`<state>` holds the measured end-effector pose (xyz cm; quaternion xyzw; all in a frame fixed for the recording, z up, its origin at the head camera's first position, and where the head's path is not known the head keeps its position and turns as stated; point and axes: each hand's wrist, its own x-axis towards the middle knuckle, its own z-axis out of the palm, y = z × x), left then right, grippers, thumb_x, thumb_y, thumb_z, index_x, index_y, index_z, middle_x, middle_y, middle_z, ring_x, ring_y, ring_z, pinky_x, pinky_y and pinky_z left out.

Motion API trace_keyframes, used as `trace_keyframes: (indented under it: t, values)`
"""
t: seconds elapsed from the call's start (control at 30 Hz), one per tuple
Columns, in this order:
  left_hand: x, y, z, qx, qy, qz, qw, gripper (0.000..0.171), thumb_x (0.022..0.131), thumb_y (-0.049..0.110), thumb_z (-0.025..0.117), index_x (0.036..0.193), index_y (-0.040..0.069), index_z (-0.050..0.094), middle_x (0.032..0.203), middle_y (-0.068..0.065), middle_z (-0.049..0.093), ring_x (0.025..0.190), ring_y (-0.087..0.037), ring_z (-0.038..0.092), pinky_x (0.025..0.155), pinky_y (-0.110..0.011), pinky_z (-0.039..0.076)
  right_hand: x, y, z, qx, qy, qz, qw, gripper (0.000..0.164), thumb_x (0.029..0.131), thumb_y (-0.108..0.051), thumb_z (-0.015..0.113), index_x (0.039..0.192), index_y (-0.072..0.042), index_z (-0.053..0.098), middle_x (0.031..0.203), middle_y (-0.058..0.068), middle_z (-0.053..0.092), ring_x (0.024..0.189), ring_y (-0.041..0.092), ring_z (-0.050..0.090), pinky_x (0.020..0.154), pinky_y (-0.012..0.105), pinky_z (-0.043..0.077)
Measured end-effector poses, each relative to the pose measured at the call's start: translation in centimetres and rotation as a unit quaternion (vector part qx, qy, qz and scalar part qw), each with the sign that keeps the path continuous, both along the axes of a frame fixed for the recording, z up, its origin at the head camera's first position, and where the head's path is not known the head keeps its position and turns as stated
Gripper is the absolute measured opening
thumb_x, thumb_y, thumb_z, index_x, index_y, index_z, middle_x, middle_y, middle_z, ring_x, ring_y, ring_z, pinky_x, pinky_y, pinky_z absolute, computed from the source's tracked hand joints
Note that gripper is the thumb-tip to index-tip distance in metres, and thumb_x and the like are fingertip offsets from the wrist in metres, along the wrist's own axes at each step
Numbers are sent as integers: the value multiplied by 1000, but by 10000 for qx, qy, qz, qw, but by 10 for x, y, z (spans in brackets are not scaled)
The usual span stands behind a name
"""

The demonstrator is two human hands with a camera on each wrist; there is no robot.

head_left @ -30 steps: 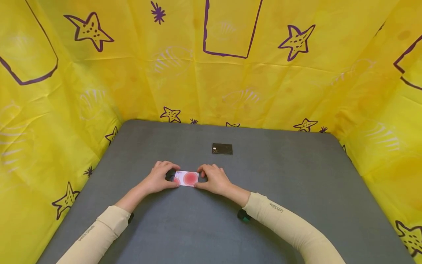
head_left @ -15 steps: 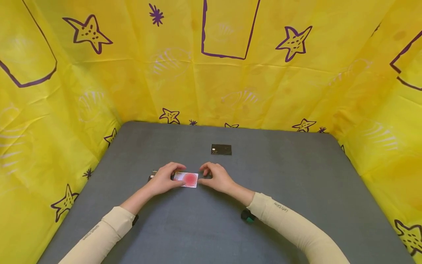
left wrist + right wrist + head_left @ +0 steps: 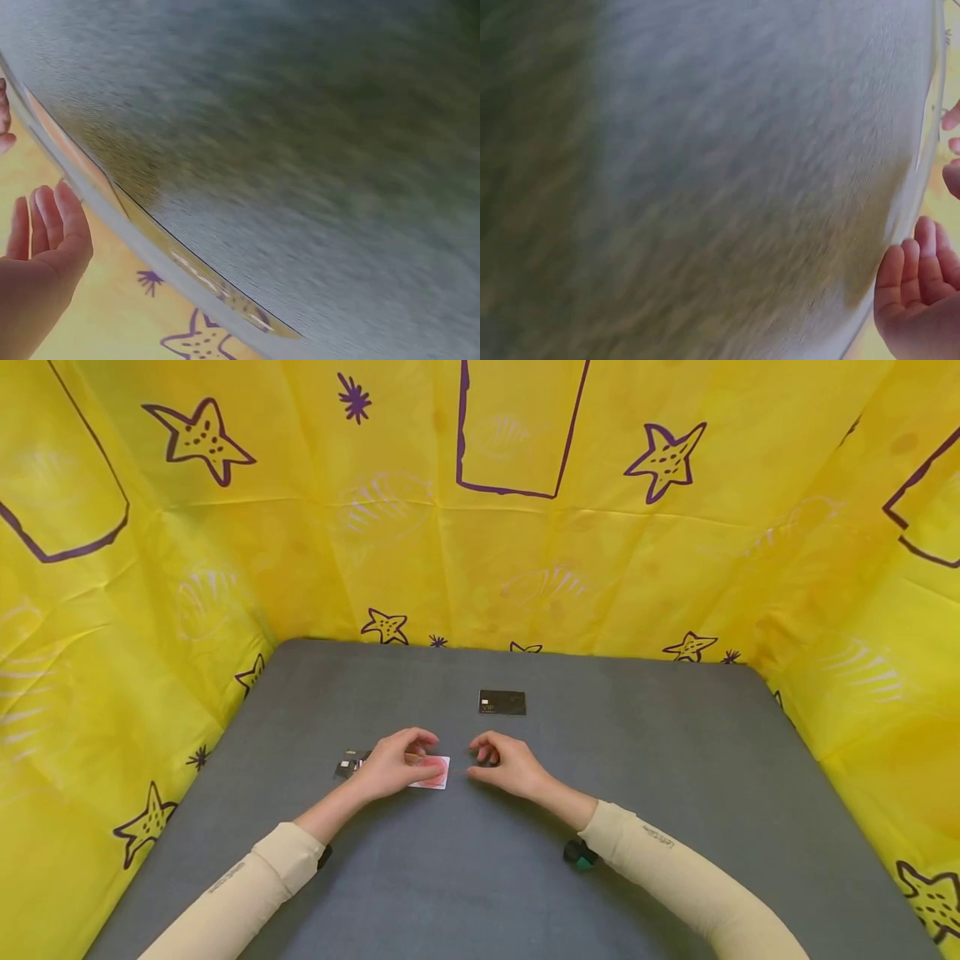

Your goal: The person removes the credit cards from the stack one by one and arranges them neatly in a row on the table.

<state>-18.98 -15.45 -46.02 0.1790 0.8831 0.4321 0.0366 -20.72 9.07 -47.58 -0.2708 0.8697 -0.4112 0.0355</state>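
A white card with a pink-red circle (image 3: 439, 783) lies on the grey table in the head view, partly covered by my left hand (image 3: 390, 767). That hand's thumb crosses over the card's face; contact with it is unclear. Dark cards (image 3: 347, 767), one with a pale chip, show to the left of the same hand, their right part hidden. My right hand (image 3: 513, 768) is to the right of the white card, apart from it, fingers loosely bent around nothing. In the wrist views the left hand (image 3: 49, 255) and the right hand (image 3: 919, 300) have relaxed fingers.
Farther back on the grey table (image 3: 637, 735) lies a black VIP card (image 3: 502, 702). Yellow cloth (image 3: 405, 552) with drawn starfish and shells rises behind the table and along both sides.
My left hand has slid right over the white card, uncovering dark cards at its left. The right hand has let go of the white card's right end and moved off to the right.
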Motion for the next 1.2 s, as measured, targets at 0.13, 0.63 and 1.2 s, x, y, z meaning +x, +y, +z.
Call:
trace_keyframes:
  t: [0.13,0.63,1.2]
  values:
    - [-2,9,3,37,-61,-15,10000,44,79,18,82,115,1,63,103,-13,65,93,-24,64,82,-40,53,-2,9,-1,21,-30,-92,10000,32,80,-19,81,106,-8,66,87,1,62,75,16,53,68,25,42]
    - [-14,41,4,-81,-273,-34,9996,45,78,19,83,116,3,63,105,-9,65,92,-22,62,80,-34,51,-9,36,-2,20,-322,-407,9986,27,81,-20,80,104,-10,69,88,-1,63,76,12,54,71,27,45]
    - [-32,69,-2,2,-315,56,9995,39,79,14,81,113,5,64,105,-8,65,92,-20,60,82,-36,50,-20,56,-3,-75,-547,-847,9949,24,80,-16,80,101,-10,70,88,2,65,74,13,55,69,27,44]
